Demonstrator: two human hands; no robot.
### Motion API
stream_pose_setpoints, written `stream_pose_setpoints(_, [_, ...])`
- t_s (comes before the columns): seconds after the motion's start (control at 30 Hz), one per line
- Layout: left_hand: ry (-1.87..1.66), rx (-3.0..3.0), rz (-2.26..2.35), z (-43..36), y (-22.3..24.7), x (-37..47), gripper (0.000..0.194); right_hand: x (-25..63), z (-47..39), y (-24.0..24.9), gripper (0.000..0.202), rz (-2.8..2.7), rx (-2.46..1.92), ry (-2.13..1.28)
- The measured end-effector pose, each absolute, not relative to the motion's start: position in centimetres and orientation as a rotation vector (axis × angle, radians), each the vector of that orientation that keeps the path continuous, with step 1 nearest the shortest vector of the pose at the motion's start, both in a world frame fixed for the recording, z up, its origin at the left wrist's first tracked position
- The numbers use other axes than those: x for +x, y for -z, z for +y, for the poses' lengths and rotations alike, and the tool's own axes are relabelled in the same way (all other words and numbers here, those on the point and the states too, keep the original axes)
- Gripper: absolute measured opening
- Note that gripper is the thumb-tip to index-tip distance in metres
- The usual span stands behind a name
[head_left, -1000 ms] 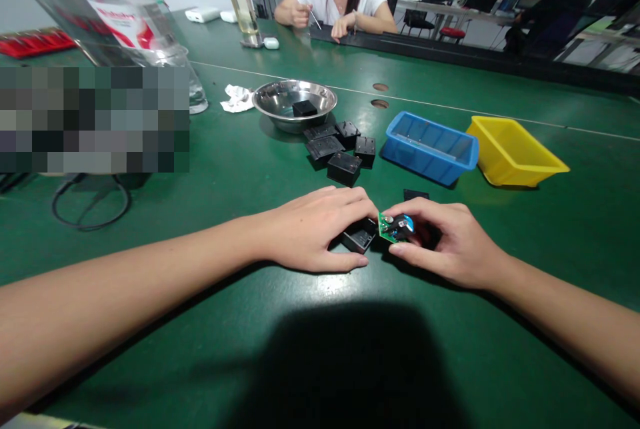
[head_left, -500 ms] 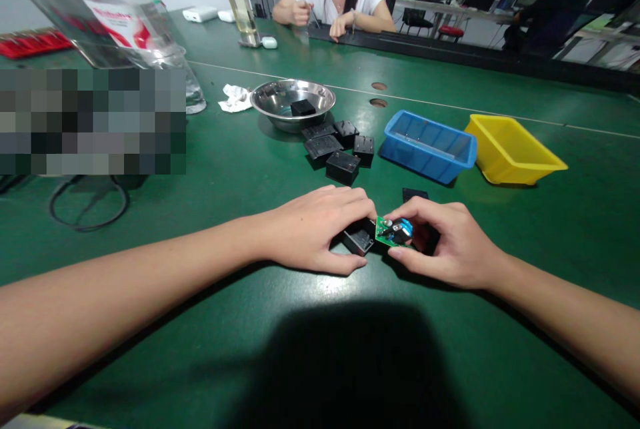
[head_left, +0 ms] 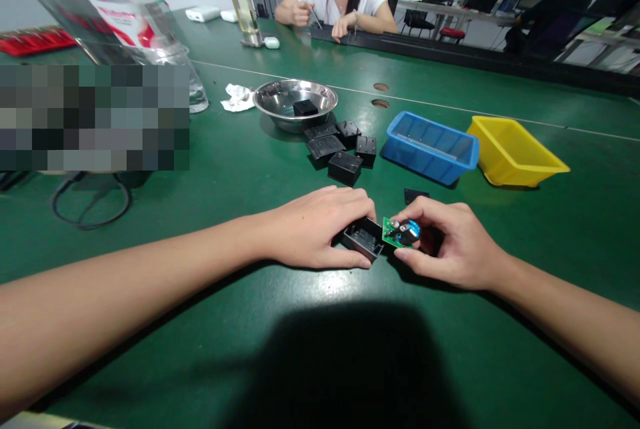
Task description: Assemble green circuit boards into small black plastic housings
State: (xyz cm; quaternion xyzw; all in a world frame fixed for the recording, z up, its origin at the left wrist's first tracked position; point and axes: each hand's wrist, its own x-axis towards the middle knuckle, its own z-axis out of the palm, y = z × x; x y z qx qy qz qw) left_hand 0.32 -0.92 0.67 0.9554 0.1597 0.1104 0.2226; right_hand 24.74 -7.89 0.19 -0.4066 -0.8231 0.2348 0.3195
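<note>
My left hand is wrapped around an open black plastic case on the green table. The case's hollow inside faces up. Between thumb and fingers, my right hand pinches a small green circuit board with black and blue parts on it. The board is at the right end of the case; whether the two touch I cannot tell. Just behind my right fingers lies a flat black piece. Something dark shows under my right palm, too hidden to name.
Several black cases lie ahead, near a steel bowl with one black block inside. A blue bin and a yellow bin stand at right. Left are a large plastic bottle and a cable loop. A person sits opposite.
My right hand has drawn the circuit board slightly to the right, away from the case. More of the case's inside shows. My left hand has stayed almost still.
</note>
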Motion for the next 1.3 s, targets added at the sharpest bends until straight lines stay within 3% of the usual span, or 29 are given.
stream_pose_setpoints(0.43, [-0.337, 2.667, 0.503, -0.81, -0.75, 0.48, 0.041, 25.05, -8.15, -0.11, 0.019, -2.082, -1.052, -0.603])
stream_pose_setpoints(0.63, [-0.363, 2.667, 0.802, -0.7, -0.54, 0.48, 0.06, 24.88, -8.07, -0.23, 0.02, -2.141, -1.047, -0.565])
stream_pose_setpoints(0.83, [-0.325, 2.66, 0.792, -0.81, -0.75, 0.39, 0.081, 24.86, -8.09, -0.1, 0.022, -2.145, -1.074, -0.513])
stream_pose_setpoints(1.3, [-0.329, 2.661, 0.577, -0.76, -0.66, 0.39, 0.057, 24.71, -8.1, -0.15, 0.022, -2.167, -1.099, -0.522])
